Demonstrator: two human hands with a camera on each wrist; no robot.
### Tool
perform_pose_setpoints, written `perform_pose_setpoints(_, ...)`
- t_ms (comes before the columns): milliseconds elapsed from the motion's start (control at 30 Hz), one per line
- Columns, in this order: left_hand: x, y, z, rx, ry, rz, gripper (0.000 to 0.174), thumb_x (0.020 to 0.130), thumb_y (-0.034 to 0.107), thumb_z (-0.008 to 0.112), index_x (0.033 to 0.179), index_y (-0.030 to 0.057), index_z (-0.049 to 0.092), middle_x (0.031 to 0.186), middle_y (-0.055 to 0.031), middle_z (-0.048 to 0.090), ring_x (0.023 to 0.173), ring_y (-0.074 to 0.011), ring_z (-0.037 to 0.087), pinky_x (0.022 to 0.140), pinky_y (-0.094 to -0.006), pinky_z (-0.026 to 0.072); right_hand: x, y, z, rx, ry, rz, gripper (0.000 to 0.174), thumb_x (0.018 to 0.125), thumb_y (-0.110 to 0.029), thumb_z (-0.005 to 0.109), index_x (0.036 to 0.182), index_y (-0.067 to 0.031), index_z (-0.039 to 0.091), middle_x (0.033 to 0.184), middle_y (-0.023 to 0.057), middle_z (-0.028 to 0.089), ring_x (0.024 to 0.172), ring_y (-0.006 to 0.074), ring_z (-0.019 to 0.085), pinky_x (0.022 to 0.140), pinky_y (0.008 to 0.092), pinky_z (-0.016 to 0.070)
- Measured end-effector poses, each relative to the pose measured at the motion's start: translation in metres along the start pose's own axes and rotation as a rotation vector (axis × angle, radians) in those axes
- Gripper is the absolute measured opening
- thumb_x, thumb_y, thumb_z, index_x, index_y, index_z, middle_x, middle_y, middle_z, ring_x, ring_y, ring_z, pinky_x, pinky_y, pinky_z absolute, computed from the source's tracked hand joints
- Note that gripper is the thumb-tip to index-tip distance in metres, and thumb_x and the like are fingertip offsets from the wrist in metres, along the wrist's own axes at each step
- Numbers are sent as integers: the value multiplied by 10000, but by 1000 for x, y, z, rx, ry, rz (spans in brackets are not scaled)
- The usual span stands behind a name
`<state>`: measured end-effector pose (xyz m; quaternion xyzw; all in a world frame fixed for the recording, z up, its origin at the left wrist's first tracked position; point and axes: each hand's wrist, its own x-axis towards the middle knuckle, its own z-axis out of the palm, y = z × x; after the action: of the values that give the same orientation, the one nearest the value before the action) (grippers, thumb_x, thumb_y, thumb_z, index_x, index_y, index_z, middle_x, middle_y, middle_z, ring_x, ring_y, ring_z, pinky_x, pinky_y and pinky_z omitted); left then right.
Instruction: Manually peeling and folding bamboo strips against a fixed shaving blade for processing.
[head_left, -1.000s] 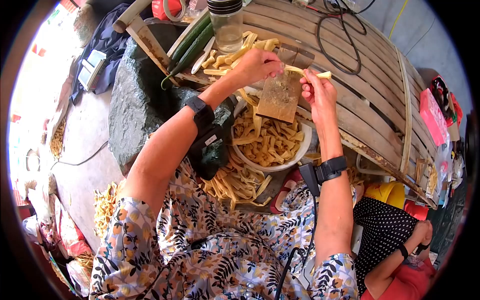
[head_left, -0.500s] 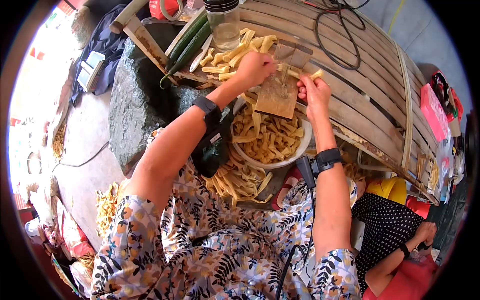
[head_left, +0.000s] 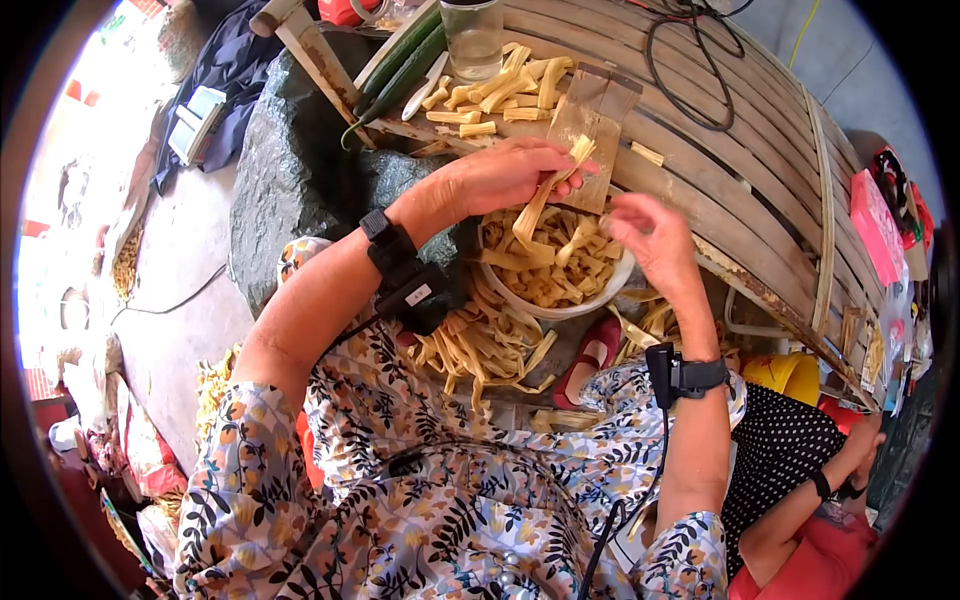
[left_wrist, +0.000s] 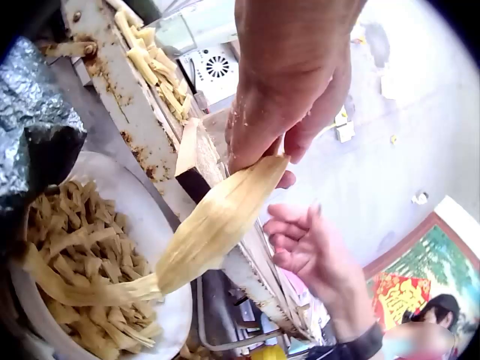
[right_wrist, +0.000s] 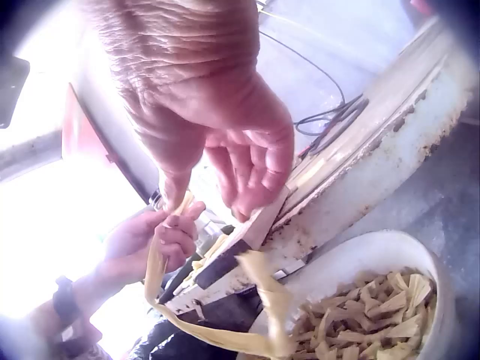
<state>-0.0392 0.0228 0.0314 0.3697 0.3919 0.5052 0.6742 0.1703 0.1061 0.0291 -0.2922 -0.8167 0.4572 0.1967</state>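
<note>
My left hand [head_left: 500, 178] pinches a long, pale yellow fibrous strip [head_left: 545, 208] over the near part of a wooden board [head_left: 592, 125]. The strip's lower end hangs toward a white basin [head_left: 618, 285] heaped with similar strips [head_left: 565, 280]. In the left wrist view, the strip [left_wrist: 217, 225] fans out broad and flat below the fingers. To the right, my right hand [head_left: 655, 243] hovers by the basin's rim, fingers loosely bent and holding nothing. A short yellow piece [head_left: 647, 153] lies on the slats right of the board.
Short yellow pieces [head_left: 510, 90] lie on the slatted table [head_left: 730, 180], near a glass jar [head_left: 474, 45], a white-handled tool [head_left: 427, 87] and cucumbers [head_left: 400, 70]. Long strips [head_left: 480, 345] lie beside the basin. A black cable [head_left: 690, 110] loops across the slats. Another person [head_left: 800, 510] sits at right.
Both hands held a yellow piece over the board before. My right hand has let go and drawn back toward me; a short piece now lies on the slats. My left hand now holds a long strip.
</note>
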Motion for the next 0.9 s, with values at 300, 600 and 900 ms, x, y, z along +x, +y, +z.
perform_pose_setpoints(300, -16, -7, 11, 416, -38, 0, 262, 867, 184, 538, 1033, -16, 569, 797, -12, 576, 688, -60, 508, 644, -191, 417, 9, -10, -3, 562, 115, 145, 149, 797, -52, 600, 936, 2, 597, 740, 22, 594, 574, 50, 516, 513, 175, 420)
perform_pose_setpoints(600, -16, -25, 9, 1046, 233, 506, 121, 796, 100, 565, 880, 25, 610, 730, -67, 592, 609, -167, 543, 550, -264, 435, 14, -4, -4, 403, 106, 45, 222, 866, -191, 547, 980, -8, 604, 876, 77, 634, 802, 110, 597, 713, 217, 477)
perform_pose_setpoints(900, -27, -12, 8, 1114, 97, 400, 155, 715, 168, 699, 730, 24, 644, 640, -59, 597, 550, -139, 550, 515, -266, 429, -8, -6, 36, 142, -339, 431, 189, 857, -110, 502, 814, -5, 654, 495, -42, 457, 410, 26, 356, 388, 194, 266)
